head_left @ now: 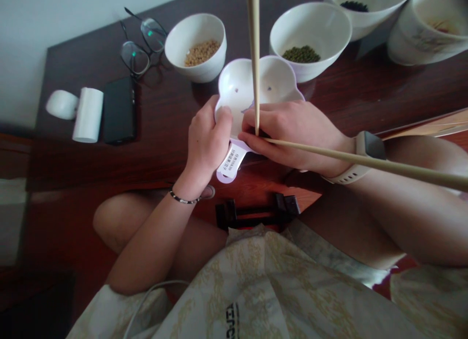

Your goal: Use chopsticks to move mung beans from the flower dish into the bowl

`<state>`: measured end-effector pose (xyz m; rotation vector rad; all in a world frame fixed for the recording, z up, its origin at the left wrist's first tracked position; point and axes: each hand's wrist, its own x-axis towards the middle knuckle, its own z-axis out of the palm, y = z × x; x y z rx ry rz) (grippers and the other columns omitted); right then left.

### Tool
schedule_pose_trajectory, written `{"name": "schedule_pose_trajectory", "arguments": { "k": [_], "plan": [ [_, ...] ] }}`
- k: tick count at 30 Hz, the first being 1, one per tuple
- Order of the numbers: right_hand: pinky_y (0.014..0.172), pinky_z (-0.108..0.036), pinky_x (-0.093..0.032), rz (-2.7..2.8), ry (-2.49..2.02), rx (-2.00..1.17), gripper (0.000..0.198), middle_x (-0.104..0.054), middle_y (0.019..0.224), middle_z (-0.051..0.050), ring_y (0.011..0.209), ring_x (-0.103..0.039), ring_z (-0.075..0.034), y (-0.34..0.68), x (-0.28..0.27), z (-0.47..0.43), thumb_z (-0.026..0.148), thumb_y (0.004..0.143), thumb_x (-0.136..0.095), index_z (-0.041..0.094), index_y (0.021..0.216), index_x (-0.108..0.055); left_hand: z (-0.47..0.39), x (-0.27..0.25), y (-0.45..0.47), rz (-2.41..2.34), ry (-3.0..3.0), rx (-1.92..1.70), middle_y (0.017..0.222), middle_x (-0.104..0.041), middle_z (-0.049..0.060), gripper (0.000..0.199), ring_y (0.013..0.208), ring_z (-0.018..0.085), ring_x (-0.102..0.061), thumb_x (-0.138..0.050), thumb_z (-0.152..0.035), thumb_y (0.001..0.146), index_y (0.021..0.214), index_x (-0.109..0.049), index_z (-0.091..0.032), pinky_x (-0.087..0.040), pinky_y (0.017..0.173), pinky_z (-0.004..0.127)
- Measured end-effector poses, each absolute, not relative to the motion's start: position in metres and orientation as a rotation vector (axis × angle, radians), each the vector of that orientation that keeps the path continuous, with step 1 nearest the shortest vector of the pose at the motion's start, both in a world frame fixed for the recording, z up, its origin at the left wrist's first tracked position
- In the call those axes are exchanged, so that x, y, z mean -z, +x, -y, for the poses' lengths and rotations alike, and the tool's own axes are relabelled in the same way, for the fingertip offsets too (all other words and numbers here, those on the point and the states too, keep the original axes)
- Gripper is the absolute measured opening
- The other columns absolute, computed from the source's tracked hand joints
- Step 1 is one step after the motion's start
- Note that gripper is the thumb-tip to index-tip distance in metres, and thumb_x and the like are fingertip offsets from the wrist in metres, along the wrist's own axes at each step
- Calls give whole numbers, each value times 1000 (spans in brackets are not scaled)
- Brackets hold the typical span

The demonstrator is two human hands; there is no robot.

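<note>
A white, cloud-shaped dish with a purple rim (281, 78) is tilted up at the table's front edge. My left hand (210, 136) grips its left side, the thumb over the rim; a white paper label (234, 159) is stuck on its handle. My right hand (292, 127) is closed at the dish's right side, fingertips over its inside. Two wooden chopsticks meet at those fingers: one chopstick (255, 51) stands up toward the camera, and another chopstick (365, 161) runs right across the wrist. Whether the fingertips pinch anything else is hidden.
Beyond the dish stand a bowl of tan beans (195, 49), a bowl of green beans (310, 41), a bowl of black beans (369, 12) and a patterned cup (427, 31). Glasses (142, 46), a black box (120, 109), a white cylinder (87, 114) and a white rounded object (62, 105) lie left.
</note>
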<state>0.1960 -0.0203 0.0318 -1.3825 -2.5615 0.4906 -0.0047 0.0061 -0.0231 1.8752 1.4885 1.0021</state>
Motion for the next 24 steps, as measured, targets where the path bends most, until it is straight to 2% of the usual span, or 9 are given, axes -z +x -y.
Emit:
{"name": "schedule_pose_trajectory", "arguments": {
  "k": [4, 8, 14, 19, 24],
  "plan": [
    [70, -35, -35, 2596, -1404, -470, 42, -75, 117, -13, 89, -66, -25, 196, -34, 20, 51, 112, -40, 21, 119, -69, -6, 23, -4, -1475, 1882, -1028, 85, -69, 3, 27, 77, 16, -56, -49, -35, 110, 94, -65, -22, -37, 72, 31],
    [70, -35, -36, 2637, -1370, -418, 43, -76, 118, -11, 91, -67, -26, 198, -37, 21, 49, 113, -36, 23, 124, -68, -8, 23, -4, -1424, 1889, -1074, 83, -68, 3, 27, 76, 18, -57, -49, -36, 109, 92, -65, -22, -35, 69, 34],
    [70, -36, -35, 2672, -1382, -324, 46, -75, 115, -9, 92, -69, -28, 199, -41, 24, 47, 114, -31, 22, 125, -69, -9, 22, -2, -1417, 1855, -1074, 82, -67, 4, 25, 76, 19, -58, -49, -33, 103, 88, -67, -25, -37, 69, 35],
    [73, -38, -35, 2689, -1359, -353, 44, -75, 123, -10, 99, -70, -31, 199, -41, 24, 45, 114, -34, 19, 129, -68, -9, 19, -1, -1399, 1784, -1108, 82, -69, 5, 20, 78, 24, -60, -55, -36, 96, 81, -67, -30, -40, 73, 39],
    [74, -38, -35, 2668, -1363, -312, 43, -75, 121, -9, 97, -68, -29, 199, -37, 22, 47, 112, -35, 23, 127, -68, -10, 18, 0, -1348, 1776, -1115, 83, -68, 6, 20, 79, 25, -58, -55, -36, 95, 80, -69, -32, -38, 74, 39]
  ]
}}
